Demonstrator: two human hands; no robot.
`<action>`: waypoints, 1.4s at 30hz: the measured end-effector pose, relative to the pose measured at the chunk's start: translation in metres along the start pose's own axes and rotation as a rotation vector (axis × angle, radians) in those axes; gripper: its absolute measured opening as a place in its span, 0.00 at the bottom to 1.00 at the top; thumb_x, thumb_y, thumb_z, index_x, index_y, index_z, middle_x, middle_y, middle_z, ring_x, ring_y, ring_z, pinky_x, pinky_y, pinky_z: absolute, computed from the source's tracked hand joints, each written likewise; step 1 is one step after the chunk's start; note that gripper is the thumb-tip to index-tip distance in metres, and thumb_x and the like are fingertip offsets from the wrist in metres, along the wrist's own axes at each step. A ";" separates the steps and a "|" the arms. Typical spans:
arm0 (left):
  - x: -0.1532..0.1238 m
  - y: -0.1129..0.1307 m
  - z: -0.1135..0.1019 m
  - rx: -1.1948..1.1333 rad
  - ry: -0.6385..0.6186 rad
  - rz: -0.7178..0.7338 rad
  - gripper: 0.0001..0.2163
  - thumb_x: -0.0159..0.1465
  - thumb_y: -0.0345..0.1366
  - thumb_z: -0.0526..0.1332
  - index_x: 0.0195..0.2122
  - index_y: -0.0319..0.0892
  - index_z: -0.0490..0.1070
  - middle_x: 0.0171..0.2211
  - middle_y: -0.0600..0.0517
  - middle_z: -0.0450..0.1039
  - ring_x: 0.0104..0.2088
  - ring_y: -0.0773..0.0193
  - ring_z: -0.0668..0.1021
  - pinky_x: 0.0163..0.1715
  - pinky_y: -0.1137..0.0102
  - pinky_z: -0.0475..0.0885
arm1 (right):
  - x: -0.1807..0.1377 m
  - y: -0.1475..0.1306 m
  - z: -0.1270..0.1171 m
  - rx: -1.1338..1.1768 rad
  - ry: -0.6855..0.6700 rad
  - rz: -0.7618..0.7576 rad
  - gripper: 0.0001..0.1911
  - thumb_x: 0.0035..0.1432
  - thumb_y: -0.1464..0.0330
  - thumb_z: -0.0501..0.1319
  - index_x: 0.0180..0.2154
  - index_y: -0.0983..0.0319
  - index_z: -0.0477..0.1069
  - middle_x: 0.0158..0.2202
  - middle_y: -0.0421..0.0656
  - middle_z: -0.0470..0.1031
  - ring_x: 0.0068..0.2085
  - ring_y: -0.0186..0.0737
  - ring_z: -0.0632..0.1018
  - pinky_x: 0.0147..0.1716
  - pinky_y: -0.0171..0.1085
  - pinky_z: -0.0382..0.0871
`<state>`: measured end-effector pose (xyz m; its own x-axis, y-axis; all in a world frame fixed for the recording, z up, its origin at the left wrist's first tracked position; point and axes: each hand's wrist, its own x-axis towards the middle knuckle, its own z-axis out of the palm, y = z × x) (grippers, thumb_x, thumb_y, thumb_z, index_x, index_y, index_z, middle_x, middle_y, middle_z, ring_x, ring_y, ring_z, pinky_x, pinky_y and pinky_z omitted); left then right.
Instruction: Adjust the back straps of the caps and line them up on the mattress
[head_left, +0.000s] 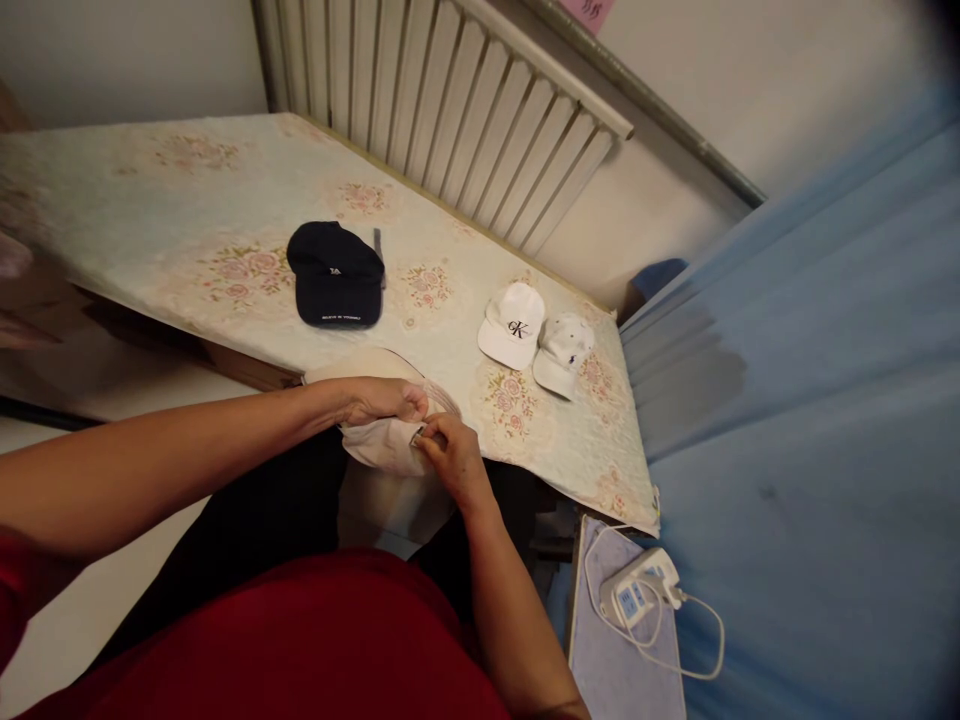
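Beige cap (379, 440): held at the table's near edge, pinched between both hands.
Left hand (382, 400): fingers closed over the cap's top.
Right hand (450, 455): thumb and fingers nipped on its lower edge.
Navy cap (335, 275): beyond the left hand, well apart.
Two white caps (534, 340): beyond the right hand.
Risk: the pinch is judged slight; the overhanging cap could be dropped off the edge.

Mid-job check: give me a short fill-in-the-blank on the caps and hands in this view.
1. Both hands, the left hand and the right hand, grip a ____ cap.
2. The dark navy cap lies on the ____ bedspread.
3. The number of white caps lying side by side is ____.

Missing words: beige; floral; two
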<state>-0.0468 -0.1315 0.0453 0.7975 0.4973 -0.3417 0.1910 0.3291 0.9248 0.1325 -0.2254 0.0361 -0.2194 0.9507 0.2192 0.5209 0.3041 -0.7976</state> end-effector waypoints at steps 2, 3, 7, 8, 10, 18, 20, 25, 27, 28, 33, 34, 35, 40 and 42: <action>0.000 0.000 -0.001 0.003 -0.002 0.005 0.14 0.46 0.38 0.69 0.31 0.41 0.67 0.28 0.54 0.68 0.30 0.65 0.69 0.32 0.71 0.62 | -0.001 0.000 0.000 -0.008 0.015 0.013 0.03 0.56 0.70 0.59 0.29 0.57 0.68 0.34 0.41 0.74 0.37 0.40 0.74 0.39 0.38 0.67; 0.001 0.000 0.000 0.000 -0.002 0.004 0.14 0.47 0.37 0.69 0.31 0.41 0.68 0.28 0.54 0.68 0.30 0.65 0.68 0.32 0.71 0.62 | -0.001 0.000 0.000 -0.014 0.029 0.018 0.03 0.56 0.70 0.59 0.29 0.58 0.68 0.33 0.41 0.74 0.36 0.39 0.74 0.38 0.38 0.66; 0.000 0.002 0.002 -0.062 0.008 -0.025 0.12 0.45 0.33 0.69 0.29 0.39 0.68 0.26 0.55 0.67 0.28 0.67 0.66 0.30 0.71 0.59 | 0.001 0.001 0.002 -0.052 0.087 0.046 0.03 0.53 0.71 0.58 0.29 0.58 0.66 0.31 0.40 0.75 0.32 0.38 0.73 0.35 0.37 0.66; 0.000 0.002 0.003 -0.081 0.014 -0.030 0.12 0.44 0.32 0.69 0.29 0.39 0.69 0.25 0.56 0.67 0.27 0.68 0.65 0.30 0.72 0.58 | 0.001 0.002 0.003 -0.074 0.100 0.048 0.02 0.53 0.71 0.57 0.29 0.58 0.65 0.31 0.40 0.75 0.32 0.38 0.73 0.35 0.36 0.66; 0.000 0.004 0.005 -0.106 0.025 -0.030 0.12 0.43 0.31 0.69 0.28 0.38 0.69 0.25 0.56 0.67 0.27 0.68 0.65 0.29 0.72 0.57 | 0.002 0.003 0.005 -0.127 0.124 0.036 0.02 0.52 0.70 0.57 0.29 0.57 0.64 0.30 0.40 0.74 0.31 0.38 0.73 0.34 0.36 0.66; -0.005 0.012 0.013 -0.161 0.050 0.000 0.13 0.41 0.30 0.70 0.26 0.38 0.69 0.25 0.55 0.67 0.29 0.67 0.66 0.31 0.72 0.59 | 0.000 0.001 0.015 -0.308 0.233 0.005 0.03 0.54 0.69 0.53 0.29 0.58 0.64 0.28 0.41 0.72 0.31 0.40 0.73 0.34 0.38 0.68; -0.006 0.012 0.014 -0.173 0.052 0.001 0.13 0.41 0.31 0.70 0.26 0.38 0.68 0.25 0.55 0.68 0.29 0.67 0.67 0.31 0.72 0.60 | -0.001 0.001 0.016 -0.316 0.244 -0.011 0.03 0.55 0.69 0.53 0.29 0.58 0.64 0.28 0.41 0.71 0.32 0.40 0.73 0.35 0.38 0.68; -0.003 0.007 0.010 -0.184 0.040 -0.036 0.12 0.43 0.32 0.70 0.26 0.39 0.69 0.24 0.54 0.69 0.27 0.65 0.69 0.30 0.71 0.62 | -0.004 0.003 0.012 -0.169 0.190 -0.080 0.03 0.57 0.68 0.56 0.32 0.58 0.67 0.31 0.41 0.73 0.35 0.40 0.74 0.39 0.38 0.69; -0.001 0.004 0.008 -0.183 0.043 -0.049 0.12 0.43 0.32 0.70 0.27 0.39 0.69 0.25 0.54 0.70 0.27 0.65 0.70 0.30 0.71 0.63 | -0.005 0.005 0.010 -0.100 0.167 -0.085 0.03 0.58 0.67 0.59 0.32 0.58 0.68 0.33 0.41 0.74 0.37 0.40 0.75 0.41 0.38 0.69; -0.001 0.003 0.007 -0.182 0.046 -0.053 0.12 0.43 0.32 0.70 0.27 0.39 0.70 0.25 0.54 0.70 0.28 0.65 0.70 0.31 0.70 0.63 | -0.006 0.006 0.008 -0.072 0.160 -0.078 0.03 0.58 0.66 0.60 0.33 0.58 0.68 0.33 0.41 0.74 0.37 0.40 0.75 0.42 0.38 0.69; -0.001 0.000 0.004 -0.175 0.070 -0.057 0.12 0.42 0.32 0.70 0.27 0.40 0.68 0.25 0.55 0.69 0.27 0.65 0.70 0.31 0.70 0.64 | -0.005 0.006 0.002 0.072 0.096 -0.070 0.03 0.57 0.70 0.60 0.35 0.58 0.71 0.38 0.43 0.76 0.42 0.40 0.77 0.46 0.38 0.69; -0.001 0.000 0.004 -0.172 0.075 -0.061 0.13 0.42 0.33 0.70 0.26 0.41 0.68 0.24 0.55 0.69 0.27 0.65 0.70 0.31 0.70 0.65 | -0.005 0.006 0.001 0.095 0.079 -0.066 0.05 0.57 0.71 0.59 0.35 0.58 0.72 0.38 0.43 0.77 0.43 0.40 0.77 0.47 0.38 0.69; -0.002 0.000 0.004 -0.167 0.078 -0.065 0.13 0.42 0.33 0.70 0.26 0.41 0.68 0.24 0.55 0.69 0.27 0.64 0.70 0.31 0.70 0.65 | -0.004 0.005 0.000 0.110 0.070 -0.053 0.05 0.56 0.71 0.58 0.35 0.58 0.72 0.38 0.43 0.77 0.43 0.40 0.77 0.47 0.38 0.69; -0.001 0.002 0.007 -0.088 0.119 -0.063 0.11 0.42 0.34 0.69 0.25 0.41 0.68 0.23 0.54 0.69 0.26 0.64 0.70 0.28 0.70 0.65 | -0.001 0.001 -0.002 0.108 0.094 0.079 0.02 0.54 0.69 0.60 0.31 0.58 0.72 0.33 0.40 0.76 0.37 0.40 0.75 0.42 0.38 0.68; -0.001 0.005 0.009 -0.052 0.144 -0.055 0.11 0.42 0.34 0.69 0.25 0.41 0.69 0.22 0.54 0.69 0.25 0.64 0.70 0.26 0.70 0.64 | 0.001 -0.001 -0.003 0.100 0.094 0.126 0.01 0.53 0.68 0.62 0.29 0.58 0.72 0.30 0.38 0.73 0.34 0.39 0.73 0.39 0.37 0.67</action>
<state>-0.0411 -0.1379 0.0514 0.6957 0.5861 -0.4154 0.1993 0.3981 0.8954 0.1345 -0.2244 0.0384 -0.0768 0.9838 0.1620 0.4536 0.1792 -0.8730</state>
